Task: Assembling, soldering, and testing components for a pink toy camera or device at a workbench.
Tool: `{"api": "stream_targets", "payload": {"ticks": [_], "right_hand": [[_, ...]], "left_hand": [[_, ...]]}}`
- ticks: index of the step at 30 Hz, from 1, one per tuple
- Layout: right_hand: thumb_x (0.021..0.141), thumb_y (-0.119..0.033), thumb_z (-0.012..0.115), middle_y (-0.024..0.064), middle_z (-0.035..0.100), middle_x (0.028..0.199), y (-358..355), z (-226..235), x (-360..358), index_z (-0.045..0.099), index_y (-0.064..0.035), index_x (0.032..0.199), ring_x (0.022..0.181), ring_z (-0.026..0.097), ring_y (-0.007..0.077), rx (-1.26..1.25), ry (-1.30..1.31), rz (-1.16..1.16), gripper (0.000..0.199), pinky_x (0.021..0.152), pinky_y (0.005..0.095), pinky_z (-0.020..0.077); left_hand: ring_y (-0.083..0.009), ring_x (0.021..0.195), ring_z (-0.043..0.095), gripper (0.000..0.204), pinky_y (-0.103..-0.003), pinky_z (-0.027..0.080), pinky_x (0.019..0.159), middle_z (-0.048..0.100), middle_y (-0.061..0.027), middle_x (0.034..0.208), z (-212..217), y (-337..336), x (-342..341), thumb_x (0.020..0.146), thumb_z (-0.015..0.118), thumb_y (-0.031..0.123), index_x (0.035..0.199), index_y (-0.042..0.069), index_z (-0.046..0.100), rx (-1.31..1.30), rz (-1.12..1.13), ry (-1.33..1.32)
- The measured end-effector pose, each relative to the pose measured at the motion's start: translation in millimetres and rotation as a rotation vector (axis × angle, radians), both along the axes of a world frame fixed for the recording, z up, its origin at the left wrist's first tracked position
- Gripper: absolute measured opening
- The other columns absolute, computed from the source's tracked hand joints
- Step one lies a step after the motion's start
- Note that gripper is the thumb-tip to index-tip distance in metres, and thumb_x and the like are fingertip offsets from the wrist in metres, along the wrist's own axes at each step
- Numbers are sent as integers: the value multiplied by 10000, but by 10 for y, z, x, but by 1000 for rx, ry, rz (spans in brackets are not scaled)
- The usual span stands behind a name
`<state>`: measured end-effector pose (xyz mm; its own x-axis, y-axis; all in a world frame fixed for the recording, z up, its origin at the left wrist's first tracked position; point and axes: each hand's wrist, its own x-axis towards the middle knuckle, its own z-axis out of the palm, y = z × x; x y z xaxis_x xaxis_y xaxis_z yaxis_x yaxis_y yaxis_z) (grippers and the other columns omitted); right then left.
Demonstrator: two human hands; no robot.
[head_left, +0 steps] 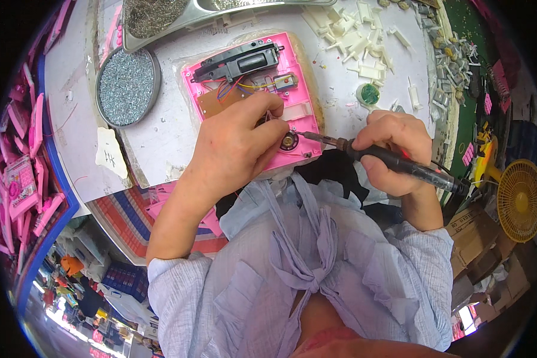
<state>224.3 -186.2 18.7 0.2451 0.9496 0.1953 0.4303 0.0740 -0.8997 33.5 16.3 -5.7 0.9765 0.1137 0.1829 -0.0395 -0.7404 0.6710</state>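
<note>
Both hands work over a pink plastic housing [253, 89] lying open on the worktop [161, 131]. Left hand [235, 143] rests on the near half of the housing, fingers curled down and pinching thin wires against it beside a small round speaker [289, 141] set in the near right corner. Right hand [394, 149] is closed in a fist-like grip around the dark handle of a soldering iron [388, 160], which lies nearly level and points leftward; its metal tip reaches the speaker's rim, just beside the left fingertips. Beyond the left hand, inside the housing, lie a brown circuit board [218, 102], coloured wires, a small motor [285, 82] and a long black module [235, 61] across the far edge. Farther to the left of the left hand stands a round tin of small screws [127, 85]. Beyond the right hand, white plastic parts [358, 42] are scattered, and a small green round tin [369, 93] sits just ahead of the knuckles.
</note>
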Motion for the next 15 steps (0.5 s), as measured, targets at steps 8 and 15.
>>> {"api": "stream_targets", "payload": {"ticks": [8, 15], "right_hand": [[663, -43, 691, 6, 487, 530, 28, 1, -23, 691, -77, 884, 488, 517, 180, -40, -23, -18, 224, 494, 312, 408], [671, -39, 696, 6, 472, 526, 72, 2, -29, 689, -83, 907, 474, 499, 181, -23, -11, 6, 240, 483, 315, 393]], "left_hand": [[-240, 825, 682, 264, -355, 562, 650, 646, -66, 988, 9, 19, -3, 700, 770, 23, 950, 76, 706, 124, -57, 6], [-239, 846, 691, 205, -353, 571, 652, 657, -59, 997, 73, 13, 4, 768, 724, 84, 972, 90, 710, 210, -87, 53]]}}
